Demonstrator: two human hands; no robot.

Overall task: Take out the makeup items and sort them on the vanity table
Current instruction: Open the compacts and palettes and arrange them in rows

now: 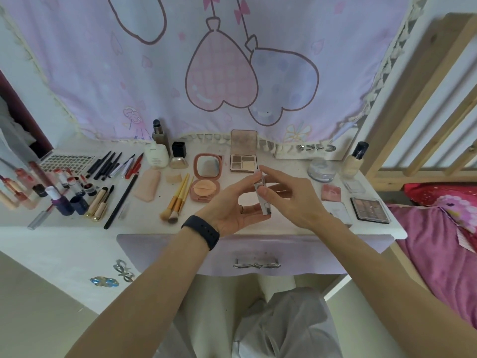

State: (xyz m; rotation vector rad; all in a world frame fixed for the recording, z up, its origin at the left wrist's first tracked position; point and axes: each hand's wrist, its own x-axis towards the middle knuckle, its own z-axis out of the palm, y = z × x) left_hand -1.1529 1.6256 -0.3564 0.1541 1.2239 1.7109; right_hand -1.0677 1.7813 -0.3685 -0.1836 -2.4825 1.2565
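While both hands meet over the vanity table (149,226), one slim silver case (263,200) is held upright between them.
The left hand (232,210) curls its fingers round the case's lower end; the right hand (294,200) pinches its upper part. Beyond lie three yellow-handled brushes (178,200), one round pink compact (207,182) and one eyeshadow palette (242,156), both open, one dark palette (369,209), one foundation bottle (355,161) and one clear jar (321,169). Under the white tabletop sits one lilac drawer (258,251); behind hangs a curtain (103,73) with two heart balloons; a wooden bed frame (418,99) and pink bedding (438,244) are at right.
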